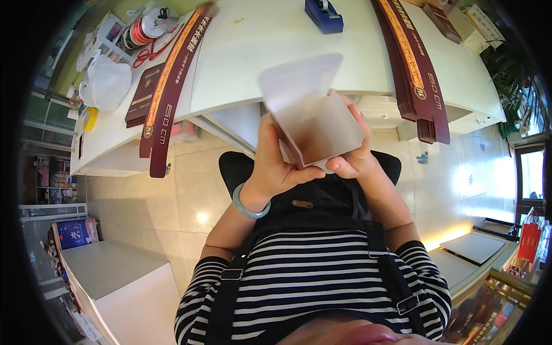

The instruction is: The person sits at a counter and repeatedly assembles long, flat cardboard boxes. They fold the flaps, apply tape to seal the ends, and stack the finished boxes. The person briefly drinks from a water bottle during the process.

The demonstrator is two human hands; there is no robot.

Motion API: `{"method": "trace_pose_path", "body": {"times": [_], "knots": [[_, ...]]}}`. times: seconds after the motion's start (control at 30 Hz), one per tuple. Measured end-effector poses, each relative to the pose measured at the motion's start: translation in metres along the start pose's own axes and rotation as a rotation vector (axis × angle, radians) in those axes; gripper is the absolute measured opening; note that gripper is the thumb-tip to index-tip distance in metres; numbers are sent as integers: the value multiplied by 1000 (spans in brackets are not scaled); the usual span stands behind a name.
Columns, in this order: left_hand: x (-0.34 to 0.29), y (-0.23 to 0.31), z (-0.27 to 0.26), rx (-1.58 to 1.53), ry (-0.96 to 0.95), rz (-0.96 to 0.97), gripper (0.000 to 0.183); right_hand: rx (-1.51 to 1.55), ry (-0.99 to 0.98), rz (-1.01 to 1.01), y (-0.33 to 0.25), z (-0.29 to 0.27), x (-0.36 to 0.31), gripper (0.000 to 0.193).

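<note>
Two bare hands hold one box [330, 129]. It is up in the air, right by the front edge of the white worktop [241, 60], near the middle of that edge. The box is open, and its mouth looks up at the person. Its pale flap [299, 80] sticks up on the far left side. The inside is brownish and a bit blurred, and I can't make out any thing in there.

The left hand [273, 158] is snug around the left side of the box, with its thumb by the near bottom corner. The right hand [355, 146] hugs the right side. Its fingers reach up along the wall, and its thumb is under the near edge, close to the other thumb. So both hands are full with the same box. Some fingertips are hidden, so I can't tell how hard they press.

I think the step in hand is holding the box with its top up and working on its shape. The walls look thin, so the next move calls for a soft hold. If one hand lets go, the other needs to keep the box from tipping.

A blue tape holder [325, 17] sits at the back edge of the worktop. Long dark red strips lie near its left side [175, 86] and right side [411, 69], and their near ends poke out past the front edge.
</note>
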State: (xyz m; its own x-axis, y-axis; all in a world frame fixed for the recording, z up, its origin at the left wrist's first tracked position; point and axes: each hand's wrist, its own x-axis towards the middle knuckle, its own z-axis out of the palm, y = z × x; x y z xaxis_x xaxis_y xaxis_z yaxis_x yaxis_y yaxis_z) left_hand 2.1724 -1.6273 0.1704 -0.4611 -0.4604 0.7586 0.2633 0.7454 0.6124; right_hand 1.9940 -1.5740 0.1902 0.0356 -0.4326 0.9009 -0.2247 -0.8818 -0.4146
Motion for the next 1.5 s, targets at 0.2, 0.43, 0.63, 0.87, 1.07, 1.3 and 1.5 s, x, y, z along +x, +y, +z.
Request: {"method": "trace_pose_path", "body": {"times": [0.2,0.43,0.63,0.87,1.07,1.3,1.5], "knots": [[39,36,-11,236,-27,230,71,-13,-27,-48,-4,-5,6,64],[50,25,-21,226,-162,231,47,60,163,120,-21,6,23,29],[45,7,-15,-217,0,210,76,239,-62,185,-25,-13,46,51],[46,7,-19,-254,-54,123,82,-155,-208,142,-36,-17,52,33],[46,6,-21,-181,-67,137,78,-127,-207,100,-31,-19,52,30],[41,2,-25,-156,-48,100,69,-192,-353,-50,-15,-28,52,32],[35,-12,-22,-119,122,87,55,-346,-399,50,-9,-12,44,44]]}}
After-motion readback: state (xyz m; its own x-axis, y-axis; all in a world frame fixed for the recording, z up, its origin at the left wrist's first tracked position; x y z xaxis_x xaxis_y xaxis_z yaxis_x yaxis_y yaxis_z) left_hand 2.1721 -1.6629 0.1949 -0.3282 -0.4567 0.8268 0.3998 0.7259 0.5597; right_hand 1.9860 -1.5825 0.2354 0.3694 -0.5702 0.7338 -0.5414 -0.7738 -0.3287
